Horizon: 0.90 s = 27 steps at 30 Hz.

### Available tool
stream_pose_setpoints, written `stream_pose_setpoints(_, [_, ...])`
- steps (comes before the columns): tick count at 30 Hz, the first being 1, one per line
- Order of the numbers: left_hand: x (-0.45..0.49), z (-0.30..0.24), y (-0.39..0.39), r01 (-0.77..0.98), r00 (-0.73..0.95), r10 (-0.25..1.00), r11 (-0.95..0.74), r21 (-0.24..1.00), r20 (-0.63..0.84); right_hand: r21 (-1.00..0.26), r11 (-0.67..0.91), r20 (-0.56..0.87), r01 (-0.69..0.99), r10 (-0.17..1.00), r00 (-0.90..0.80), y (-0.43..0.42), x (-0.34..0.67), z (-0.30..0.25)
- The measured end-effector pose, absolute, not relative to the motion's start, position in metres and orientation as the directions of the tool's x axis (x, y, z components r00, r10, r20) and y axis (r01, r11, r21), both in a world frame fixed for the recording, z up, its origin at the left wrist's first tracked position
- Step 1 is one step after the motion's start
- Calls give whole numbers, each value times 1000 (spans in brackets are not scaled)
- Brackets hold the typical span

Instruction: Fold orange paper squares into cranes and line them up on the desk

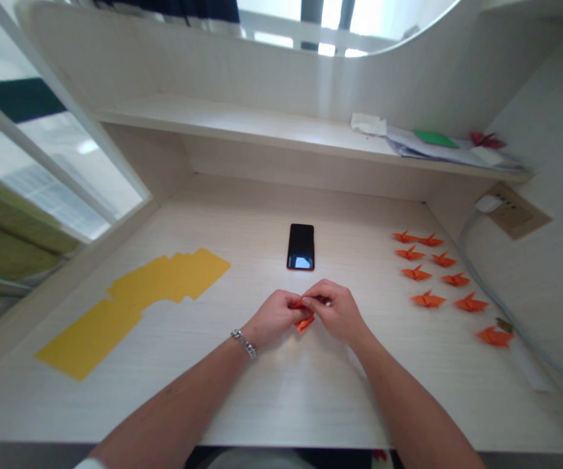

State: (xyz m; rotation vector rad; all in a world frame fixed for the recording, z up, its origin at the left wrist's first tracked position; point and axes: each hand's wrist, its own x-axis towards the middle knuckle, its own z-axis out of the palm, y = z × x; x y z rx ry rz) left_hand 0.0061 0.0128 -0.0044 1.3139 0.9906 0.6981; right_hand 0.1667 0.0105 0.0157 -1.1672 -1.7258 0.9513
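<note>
Just above the middle of the desk, my left hand (277, 316) pinches a small piece of folded orange paper (303, 325). My right hand (336, 309) grips the same paper from the other side, its thumb and fingers pressed at the top. Much of the paper is hidden behind my fingers, so its full shape does not show. Beyond my hands lies a black phone (301, 246), screen up. To the right stand several folded orange paper cranes (428, 299) in two rough columns.
Overlapping yellow paper sheets (90, 339) are fanned out on the left of the desk (242, 404). A grey cable (486, 290) runs down the right side from a wall socket (514, 212). Above the back, a shelf (261, 130) carries papers and a green sheet (435, 139).
</note>
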Motion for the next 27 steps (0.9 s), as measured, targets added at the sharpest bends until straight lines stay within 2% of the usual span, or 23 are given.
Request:
stream_pose_setpoints(5, [6, -2, 13, 120, 432, 888, 117, 986, -158, -942, 209, 157, 262, 966, -204, 13, 167, 13])
stream_pose_setpoints(11, [6, 1, 17, 74, 200, 978, 37, 997, -51, -952, 84, 71, 296, 996, -56, 20, 167, -1])
stream_pose_setpoints(15, [4, -4, 19, 110, 89, 996, -15, 994, 5, -989, -58, -74, 135, 990, -117, 19, 161, -9])
stream_pose_setpoints(20, [3, -9, 18, 175, 54, 996, -86, 981, 77, -968, -237, -218, -85, 958, -187, 16, 154, -7])
stream_pose_setpoints(27, [4, -8, 17, 209, 22, 992, -128, 969, 127, -956, -266, -243, -125, 955, -172, 15, 154, -7])
